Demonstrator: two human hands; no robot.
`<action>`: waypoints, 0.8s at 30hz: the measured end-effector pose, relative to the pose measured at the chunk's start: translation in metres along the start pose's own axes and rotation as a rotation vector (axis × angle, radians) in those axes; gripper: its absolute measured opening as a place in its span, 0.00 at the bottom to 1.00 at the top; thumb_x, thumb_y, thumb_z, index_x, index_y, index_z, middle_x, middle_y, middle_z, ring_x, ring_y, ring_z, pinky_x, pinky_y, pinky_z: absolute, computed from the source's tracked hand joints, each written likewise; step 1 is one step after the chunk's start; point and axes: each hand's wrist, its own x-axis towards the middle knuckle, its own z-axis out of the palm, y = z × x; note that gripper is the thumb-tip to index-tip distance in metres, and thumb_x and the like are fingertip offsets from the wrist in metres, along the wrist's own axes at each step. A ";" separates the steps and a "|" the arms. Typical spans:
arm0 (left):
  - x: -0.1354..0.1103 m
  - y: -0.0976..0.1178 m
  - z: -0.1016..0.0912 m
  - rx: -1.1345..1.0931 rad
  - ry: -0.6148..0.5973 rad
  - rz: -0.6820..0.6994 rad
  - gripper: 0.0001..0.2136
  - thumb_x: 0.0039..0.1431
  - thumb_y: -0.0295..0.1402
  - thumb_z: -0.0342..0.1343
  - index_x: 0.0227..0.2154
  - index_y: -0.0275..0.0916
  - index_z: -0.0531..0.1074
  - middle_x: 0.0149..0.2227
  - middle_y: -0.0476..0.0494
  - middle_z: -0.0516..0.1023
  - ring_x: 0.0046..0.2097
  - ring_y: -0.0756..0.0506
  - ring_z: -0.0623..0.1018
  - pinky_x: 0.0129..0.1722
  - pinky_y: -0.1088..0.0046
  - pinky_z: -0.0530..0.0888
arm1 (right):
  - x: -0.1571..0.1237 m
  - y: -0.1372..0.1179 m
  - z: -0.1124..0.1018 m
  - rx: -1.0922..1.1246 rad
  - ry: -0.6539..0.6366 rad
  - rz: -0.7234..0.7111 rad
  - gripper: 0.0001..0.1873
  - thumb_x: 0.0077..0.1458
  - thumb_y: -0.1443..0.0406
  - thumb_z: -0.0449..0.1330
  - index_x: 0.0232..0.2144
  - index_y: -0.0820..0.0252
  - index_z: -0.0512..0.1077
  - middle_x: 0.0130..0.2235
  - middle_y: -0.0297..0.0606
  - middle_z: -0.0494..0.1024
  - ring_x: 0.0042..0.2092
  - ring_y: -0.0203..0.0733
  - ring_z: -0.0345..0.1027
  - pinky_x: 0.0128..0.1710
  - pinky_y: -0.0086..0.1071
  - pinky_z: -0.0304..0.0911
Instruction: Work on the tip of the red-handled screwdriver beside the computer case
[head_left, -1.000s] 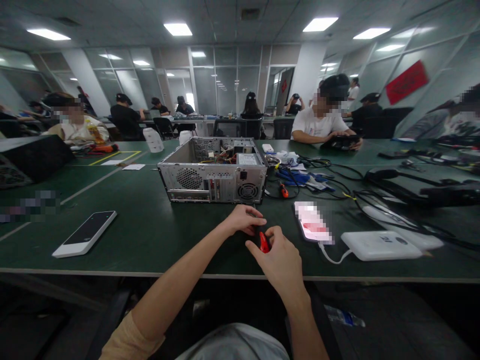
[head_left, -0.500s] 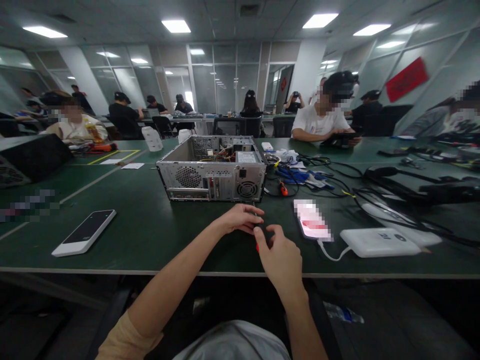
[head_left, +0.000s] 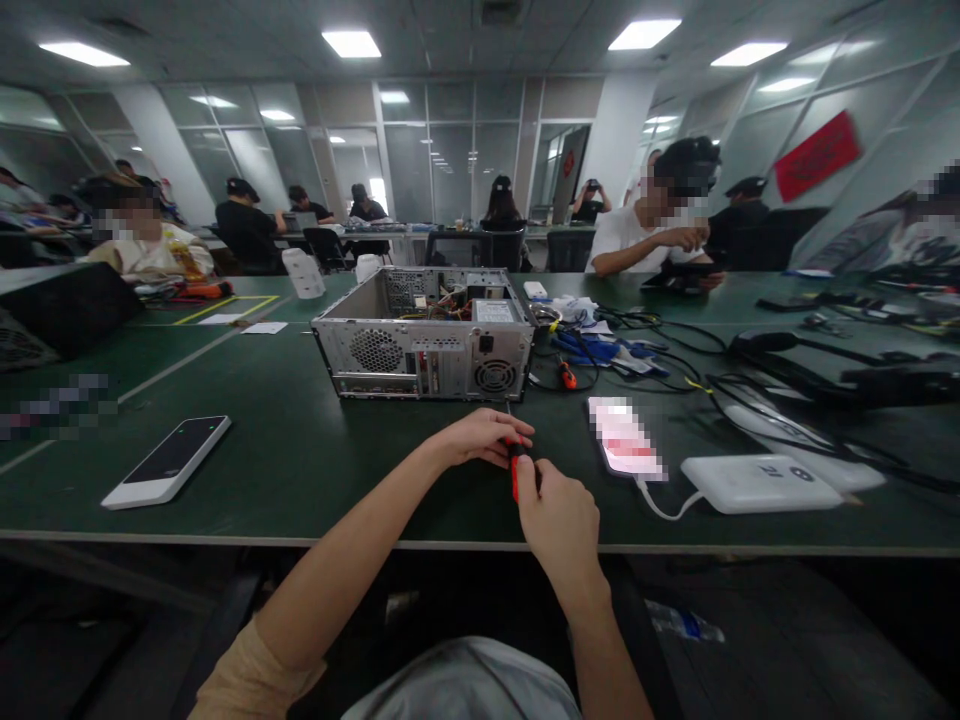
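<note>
A red-and-black screwdriver [head_left: 514,474] points away from me, its thin shaft reaching toward the lower right corner of an open metal computer case [head_left: 420,362]. My right hand [head_left: 559,510] is closed round the handle. Ahead of it, the fingers of my left hand [head_left: 480,437] are wrapped at the front of the handle and the shaft. The case lies on its side on the green table, rear panel toward me, with a power supply [head_left: 493,313] and wires inside. Whether the screwdriver's tip touches the case is too small to tell.
At right lie a phone [head_left: 626,440] cabled to a white power bank [head_left: 761,485], black cables, blue gloves [head_left: 600,350] and an orange-handled tool [head_left: 567,375]. A white device [head_left: 169,462] lies at left. Across the table a person [head_left: 649,235] sits handling a dark device.
My right fingers have closed round the screwdriver handle, and more of its red part shows. My left hand has stayed nearly in place. Across the table, the person has raised a hand.
</note>
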 end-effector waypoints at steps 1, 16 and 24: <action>0.000 0.000 -0.001 -0.016 -0.016 0.000 0.14 0.53 0.25 0.61 0.44 0.36 0.76 0.47 0.39 0.80 0.35 0.49 0.81 0.36 0.73 0.79 | -0.001 -0.001 -0.001 -0.006 -0.009 0.002 0.25 0.68 0.55 0.40 0.34 0.59 0.73 0.33 0.46 0.80 0.34 0.48 0.74 0.31 0.34 0.51; 0.002 -0.002 0.010 0.165 0.165 0.094 0.11 0.56 0.33 0.63 0.41 0.35 0.78 0.36 0.44 0.81 0.29 0.52 0.78 0.30 0.76 0.78 | 0.001 0.000 0.002 0.062 0.074 0.006 0.18 0.65 0.52 0.48 0.33 0.56 0.71 0.31 0.41 0.79 0.35 0.49 0.75 0.32 0.33 0.53; -0.003 -0.002 0.000 0.024 0.054 0.061 0.13 0.51 0.27 0.65 0.41 0.36 0.77 0.41 0.41 0.81 0.32 0.50 0.80 0.36 0.70 0.80 | 0.000 -0.001 -0.004 -0.038 -0.004 0.023 0.25 0.68 0.55 0.40 0.36 0.59 0.74 0.34 0.48 0.80 0.36 0.51 0.76 0.33 0.35 0.57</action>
